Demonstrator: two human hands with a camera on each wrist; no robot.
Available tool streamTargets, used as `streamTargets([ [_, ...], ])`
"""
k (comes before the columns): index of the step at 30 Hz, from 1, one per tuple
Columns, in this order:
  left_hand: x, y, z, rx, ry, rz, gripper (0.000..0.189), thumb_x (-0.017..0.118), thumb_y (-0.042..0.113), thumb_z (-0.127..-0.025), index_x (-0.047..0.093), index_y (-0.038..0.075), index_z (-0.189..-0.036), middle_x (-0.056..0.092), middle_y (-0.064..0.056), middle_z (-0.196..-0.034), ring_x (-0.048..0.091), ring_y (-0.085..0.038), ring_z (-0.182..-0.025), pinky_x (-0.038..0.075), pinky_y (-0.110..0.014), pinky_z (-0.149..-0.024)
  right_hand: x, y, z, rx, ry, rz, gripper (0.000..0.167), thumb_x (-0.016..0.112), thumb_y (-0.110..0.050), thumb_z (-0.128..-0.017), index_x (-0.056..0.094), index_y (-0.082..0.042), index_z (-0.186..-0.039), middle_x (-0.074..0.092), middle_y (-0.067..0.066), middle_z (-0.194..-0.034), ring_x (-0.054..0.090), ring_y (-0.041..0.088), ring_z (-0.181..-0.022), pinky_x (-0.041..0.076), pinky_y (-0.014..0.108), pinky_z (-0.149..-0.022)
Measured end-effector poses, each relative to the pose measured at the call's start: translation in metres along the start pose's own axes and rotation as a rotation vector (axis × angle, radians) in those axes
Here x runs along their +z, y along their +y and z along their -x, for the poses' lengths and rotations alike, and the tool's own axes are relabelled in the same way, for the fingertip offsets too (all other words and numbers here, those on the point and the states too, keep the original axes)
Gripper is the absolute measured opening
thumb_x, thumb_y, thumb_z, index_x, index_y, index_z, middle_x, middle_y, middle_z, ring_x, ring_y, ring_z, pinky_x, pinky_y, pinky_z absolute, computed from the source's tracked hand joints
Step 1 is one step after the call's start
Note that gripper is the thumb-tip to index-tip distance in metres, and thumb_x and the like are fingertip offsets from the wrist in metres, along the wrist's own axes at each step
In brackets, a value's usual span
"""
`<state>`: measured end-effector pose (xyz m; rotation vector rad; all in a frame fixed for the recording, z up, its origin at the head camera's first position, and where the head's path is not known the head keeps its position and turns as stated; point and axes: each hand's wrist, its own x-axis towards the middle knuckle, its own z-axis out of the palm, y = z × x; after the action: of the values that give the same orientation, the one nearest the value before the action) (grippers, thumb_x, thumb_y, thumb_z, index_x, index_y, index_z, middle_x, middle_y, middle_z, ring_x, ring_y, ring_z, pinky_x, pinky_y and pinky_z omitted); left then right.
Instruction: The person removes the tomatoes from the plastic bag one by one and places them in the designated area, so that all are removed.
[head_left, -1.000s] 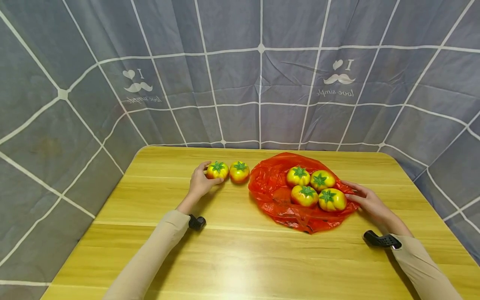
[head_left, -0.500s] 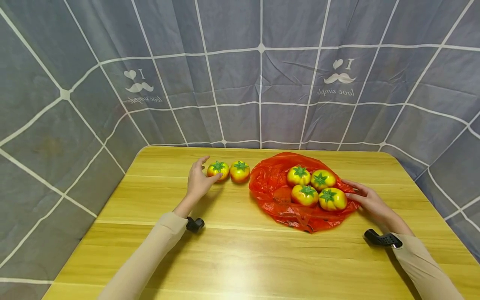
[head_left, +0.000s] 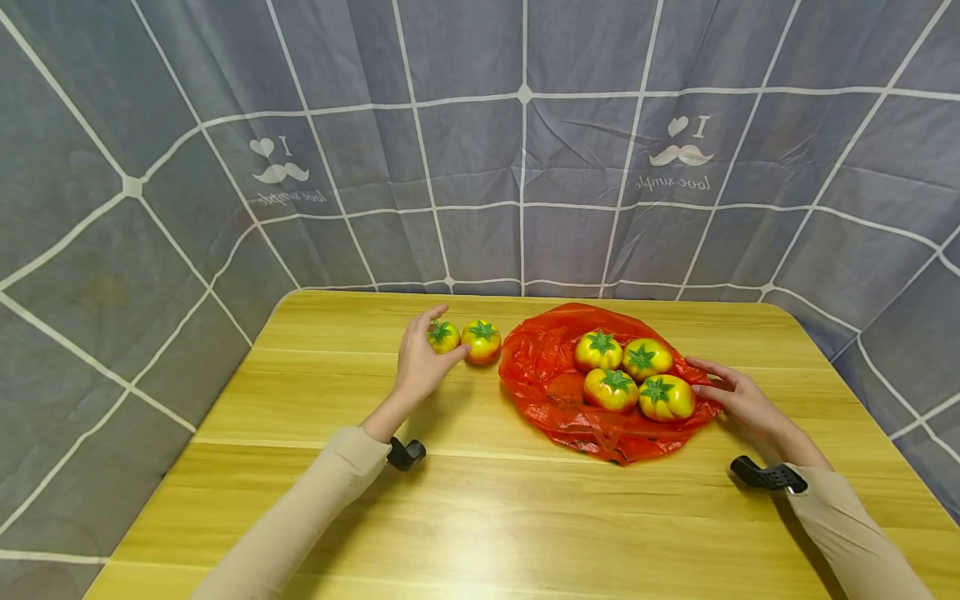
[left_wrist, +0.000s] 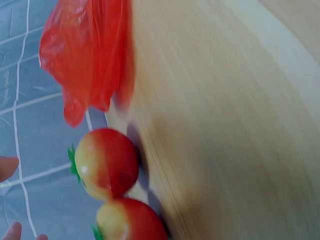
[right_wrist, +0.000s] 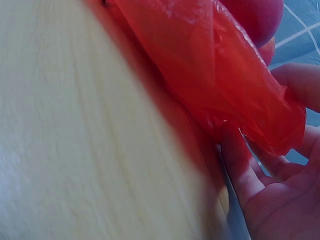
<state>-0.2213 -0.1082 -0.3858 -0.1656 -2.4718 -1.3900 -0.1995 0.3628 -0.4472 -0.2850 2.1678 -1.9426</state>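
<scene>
In the head view my left hand (head_left: pixel 426 358) hovers with thumb and fingers spread beside two yellow-red toy tomatoes with green leafy tops. The hand partly hides the left tomato (head_left: pixel 445 335); its thumb tip is near the right tomato (head_left: pixel 482 342). Both sit on the table, close together, and I see no grip on either. A red plastic bag (head_left: pixel 540 367) lies spread to the right, with several similar tomatoes (head_left: pixel 609 389) on it. My right hand (head_left: pixel 746 408) holds the bag's right edge; in the right wrist view the film lies between its thumb and fingers (right_wrist: pixel 239 162).
The wooden table (head_left: pixel 480 525) has rounded far corners. A grey curtain (head_left: pixel 585 167) with white lines hangs behind it and along both sides. Black wrist bands (head_left: pixel 406 455) sit on both forearms.
My left hand drew back from the left tomato with its fingers parting, then moved right over the pair. Both tomatoes stay about where they were. The right hand and bag hold still.
</scene>
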Motion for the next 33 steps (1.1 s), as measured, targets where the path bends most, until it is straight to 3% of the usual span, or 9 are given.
streamTargets([
  [8,0.020,0.013,0.008,0.029,-0.062,0.074,0.065,0.080,0.012,-0.075,0.051,0.004,-0.133,0.051,-0.018,-0.134,0.050,-0.040,-0.117,0.043,-0.051,-0.100,0.000,0.001,0.001,-0.014,-0.005,0.009,0.044,0.055,-0.005,-0.095,0.051,-0.016,-0.138,0.063,-0.023,-0.112,0.062,-0.005,-0.094,0.053,0.015,-0.075],
  [13,0.032,0.018,0.011,0.052,-0.082,0.110,0.065,0.080,0.013,-0.075,0.052,0.004,-0.133,0.052,-0.019,-0.133,0.052,-0.040,-0.117,0.043,-0.052,-0.100,0.000,0.002,0.000,-0.041,-0.002,0.081,0.045,0.055,-0.004,-0.095,0.048,-0.013,-0.139,0.058,-0.027,-0.116,0.060,-0.008,-0.097,0.052,0.014,-0.077],
  [18,0.045,0.028,0.012,0.058,-0.101,0.134,0.063,0.079,0.014,-0.076,0.053,0.005,-0.133,0.053,-0.017,-0.133,0.051,-0.039,-0.116,0.043,-0.052,-0.099,-0.001,0.003,-0.002,-0.042,-0.011,0.015,0.044,0.054,-0.003,-0.095,0.050,-0.016,-0.137,0.060,-0.024,-0.116,0.061,-0.005,-0.097,0.053,0.015,-0.077],
  [25,0.061,0.040,0.015,0.046,-0.153,0.175,0.062,0.079,0.016,-0.077,0.053,0.008,-0.133,0.052,-0.016,-0.135,0.051,-0.038,-0.118,0.045,-0.053,-0.097,-0.003,0.002,-0.002,-0.036,0.004,0.104,0.044,0.055,-0.006,-0.095,0.049,-0.014,-0.138,0.058,-0.028,-0.115,0.060,-0.008,-0.097,0.052,0.013,-0.077],
  [33,0.077,0.051,0.018,0.075,-0.171,0.197,0.062,0.078,0.013,-0.078,0.052,0.004,-0.133,0.052,-0.018,-0.134,0.050,-0.039,-0.119,0.042,-0.053,-0.100,-0.002,0.002,-0.002,-0.017,0.005,0.071,0.044,0.055,-0.007,-0.096,0.049,-0.015,-0.139,0.060,-0.026,-0.114,0.062,-0.006,-0.095,0.053,0.015,-0.076],
])
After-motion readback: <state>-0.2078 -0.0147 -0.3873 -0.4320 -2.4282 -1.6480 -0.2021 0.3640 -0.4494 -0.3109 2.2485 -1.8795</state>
